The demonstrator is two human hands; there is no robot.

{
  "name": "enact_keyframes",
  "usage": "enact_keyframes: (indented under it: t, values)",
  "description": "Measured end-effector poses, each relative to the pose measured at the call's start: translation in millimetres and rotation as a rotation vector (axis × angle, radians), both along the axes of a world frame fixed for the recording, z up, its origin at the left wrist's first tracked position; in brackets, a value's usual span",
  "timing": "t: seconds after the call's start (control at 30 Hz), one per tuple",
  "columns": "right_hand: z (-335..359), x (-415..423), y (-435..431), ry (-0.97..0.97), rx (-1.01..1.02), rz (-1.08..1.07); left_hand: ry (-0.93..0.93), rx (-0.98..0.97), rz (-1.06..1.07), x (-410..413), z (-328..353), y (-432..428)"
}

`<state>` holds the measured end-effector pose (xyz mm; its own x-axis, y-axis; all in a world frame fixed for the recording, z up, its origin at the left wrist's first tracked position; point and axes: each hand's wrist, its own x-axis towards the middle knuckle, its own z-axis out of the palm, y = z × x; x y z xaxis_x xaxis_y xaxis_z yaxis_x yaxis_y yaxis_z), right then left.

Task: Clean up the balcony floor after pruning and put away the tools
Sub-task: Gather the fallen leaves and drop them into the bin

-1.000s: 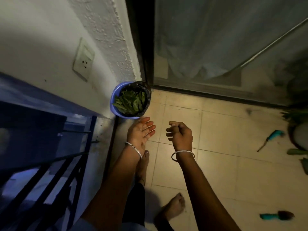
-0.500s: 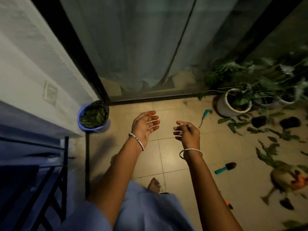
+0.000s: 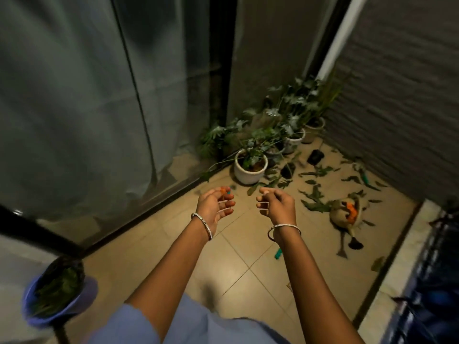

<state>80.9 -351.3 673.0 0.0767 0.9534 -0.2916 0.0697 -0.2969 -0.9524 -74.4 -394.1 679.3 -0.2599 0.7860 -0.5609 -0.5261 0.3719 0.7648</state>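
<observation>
**Empty hands over a littered balcony floor**

Nearest, at the left by the person's side, a blue bucket (image 3: 74, 297) stands on the tiled floor (image 3: 154, 249), filled with green cuttings.

Both bare arms reach forward over the tiles, each with a thin bangle at the wrist. The left hand (image 3: 213, 207) is turned palm inward, its fingers loosely curled and holding nothing. The right hand (image 3: 277, 204) hangs just beside it, apart from it. Its fingers are also slack and bent, and it too is empty.

Just past the right forearm a teal-handled tool (image 3: 278, 254) lies on the floor, half hidden by the arm. Farther right, a dark brush-like tool (image 3: 355, 244) lies near the raised ledge.

Beyond that a tan bag (image 3: 341, 214) lies tipped over, with something orange showing inside. Cut leaves (image 3: 314, 193) are scattered around it and onward to the right-hand wall.

Two small black pots (image 3: 288, 170) lie among the leaves. Another teal tool (image 3: 365, 180) rests near the wall, too blurred to identify.

At the far corner a white pot (image 3: 249, 173) heads a row of potted plants along the curtained glass door (image 3: 74, 108).
</observation>
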Motion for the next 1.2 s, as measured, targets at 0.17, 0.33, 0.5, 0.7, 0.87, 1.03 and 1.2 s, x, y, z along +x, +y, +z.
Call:
enact_keyframes:
  t: [0.17, 0.33, 0.5, 0.7, 0.87, 1.03, 1.2]
  values:
    - [5, 52, 23, 0.030, -0.025, -0.200, 0.010, -0.014, -0.153, 39, 6, 42]
    - [-10, 92, 48, 0.041, -0.088, -0.374, 0.006, -0.097, -0.238, 55, -13, 86]
    - [-26, 110, 88, 0.023, -0.155, -0.491, 0.018, -0.156, -0.280, 61, -27, 146]
    - [-40, 113, 160, -0.026, -0.239, -0.520, 0.006, -0.238, -0.290, 65, -45, 240]
    - [-67, 104, 230, -0.016, -0.284, -0.536, 0.016, -0.306, -0.325, 58, -74, 305]
    - [-113, 96, 285, -0.046, -0.352, -0.490, 0.030, -0.383, -0.282, 56, -112, 367]
    - [-182, 94, 331, -0.089, -0.426, -0.431, 0.019, -0.426, -0.240, 58, -174, 418]
